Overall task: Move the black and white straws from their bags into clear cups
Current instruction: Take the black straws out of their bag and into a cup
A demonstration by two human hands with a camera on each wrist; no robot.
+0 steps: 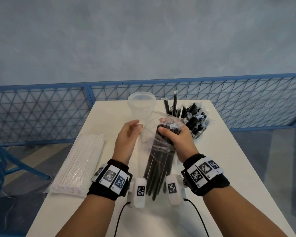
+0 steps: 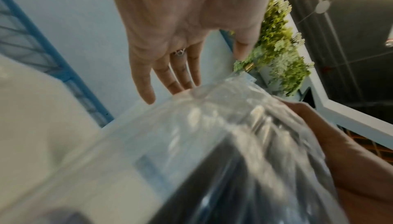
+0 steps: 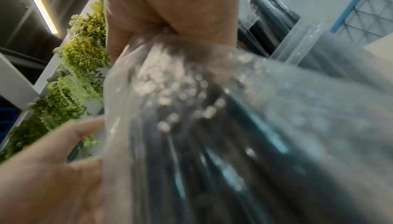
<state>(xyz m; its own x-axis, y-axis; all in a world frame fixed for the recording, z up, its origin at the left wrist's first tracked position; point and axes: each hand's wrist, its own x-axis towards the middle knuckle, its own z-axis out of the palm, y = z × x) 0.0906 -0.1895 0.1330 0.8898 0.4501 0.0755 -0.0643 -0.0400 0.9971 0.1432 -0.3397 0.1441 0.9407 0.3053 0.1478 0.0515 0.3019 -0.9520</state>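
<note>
A clear bag of black straws (image 1: 159, 161) stands tilted on the white table (image 1: 229, 168) in the head view. My right hand (image 1: 169, 130) grips the bundle near its top, fingers curled round straws and plastic. The left hand (image 1: 135, 128) is just left of the bag with straight, relaxed fingers touching the loose plastic at the bag's mouth. In the left wrist view the fingertips (image 2: 178, 89) meet the bag (image 2: 212, 135). The right wrist view shows the right hand (image 3: 170, 14) clenched on the bag (image 3: 212, 126). A sealed bag of white straws (image 1: 79, 165) lies at the left.
An empty clear cup (image 1: 141, 103) stands at the table's far edge. A second clear cup (image 1: 195, 125) to its right holds several wrapped black straws, close behind my right hand. Blue mesh fencing (image 1: 41, 113) runs behind the table.
</note>
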